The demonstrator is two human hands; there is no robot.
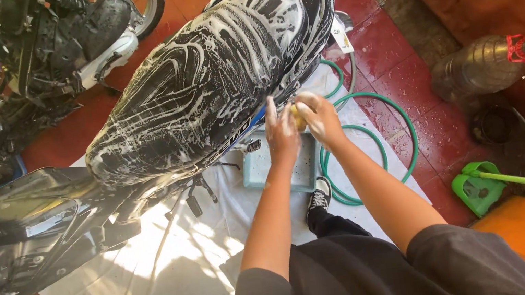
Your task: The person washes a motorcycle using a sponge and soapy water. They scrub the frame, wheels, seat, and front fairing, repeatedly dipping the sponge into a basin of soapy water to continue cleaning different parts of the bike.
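Your black-sleeved arms stretch out from the bottom of the view, and both hands meet just beside the soapy motorcycle seat [211, 79]. Left hand [282, 134] and right hand [322, 120] are cupped together, fingers curled around a yellowish sponge [299, 116], only a sliver of it showing between them. Below the hands a pale blue tray [256, 169] sits on the white sheet [158, 281], a green hose [371, 134] coiled beside it, a brown bottle [483, 66] well off to the right

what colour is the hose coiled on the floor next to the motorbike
Green. The hose lies in loops on the red tiles and white sheet, clearest in the head view.
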